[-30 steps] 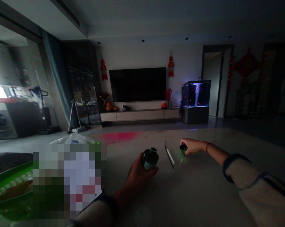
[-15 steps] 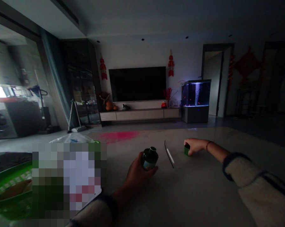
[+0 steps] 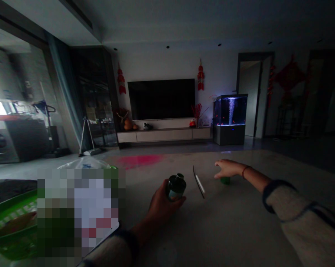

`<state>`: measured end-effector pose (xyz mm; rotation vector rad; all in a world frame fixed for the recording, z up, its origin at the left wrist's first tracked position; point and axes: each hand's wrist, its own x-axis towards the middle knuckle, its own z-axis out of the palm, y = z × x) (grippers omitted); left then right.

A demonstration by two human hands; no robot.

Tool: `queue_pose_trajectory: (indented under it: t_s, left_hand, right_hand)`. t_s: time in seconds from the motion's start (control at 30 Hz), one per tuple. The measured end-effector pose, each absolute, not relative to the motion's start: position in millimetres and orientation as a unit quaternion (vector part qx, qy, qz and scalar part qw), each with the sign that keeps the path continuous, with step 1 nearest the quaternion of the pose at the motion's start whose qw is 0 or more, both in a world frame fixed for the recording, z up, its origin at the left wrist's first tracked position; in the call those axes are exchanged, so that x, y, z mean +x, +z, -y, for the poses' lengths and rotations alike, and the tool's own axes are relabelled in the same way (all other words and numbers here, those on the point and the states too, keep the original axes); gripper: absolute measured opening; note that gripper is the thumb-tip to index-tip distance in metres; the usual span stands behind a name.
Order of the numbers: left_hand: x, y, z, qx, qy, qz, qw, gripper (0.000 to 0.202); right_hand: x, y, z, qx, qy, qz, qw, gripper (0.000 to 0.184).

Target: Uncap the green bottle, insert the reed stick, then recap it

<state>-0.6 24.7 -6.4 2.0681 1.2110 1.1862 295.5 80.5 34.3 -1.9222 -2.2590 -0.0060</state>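
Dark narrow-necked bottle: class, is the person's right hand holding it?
No, the left hand grips the dark narrow-necked bottle, while the right hand is apart from it, farther right.

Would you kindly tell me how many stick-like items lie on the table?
2: a dark stick right of the dark bottle, and a shorter white stick beside it. The pixelated area at left may hide more.

Right fingers (image 3: 220, 162) now spread — green cup (image 3: 225, 180) shifted rightward.

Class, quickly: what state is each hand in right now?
Left hand: closed around a dark bottle.
Right hand: open, partly hiding a small green object.
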Motion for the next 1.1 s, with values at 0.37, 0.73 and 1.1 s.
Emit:
queue_pose_trajectory:
  t_s: [0.37, 0.73, 1.1]
  left_hand:
    - [1, -5, -23, 0.752, 0.435, -0.441, 0.228, 0.055]
    - [1, -7, -25, 0.757, 0.442, -0.428, 0.22, 0.055]
    - [3, -7, -24, 0.756, 0.431, -0.443, 0.214, 0.053]
  right_hand:
    - [223, 2, -69, -0.575, -0.041, 0.798, 0.174, 0.029]
    - [222, -21, -80, -0.57, -0.03, 0.798, 0.192, 0.028]
    - [225, -22, -86, -0.613, -0.033, 0.76, 0.213, 0.017]
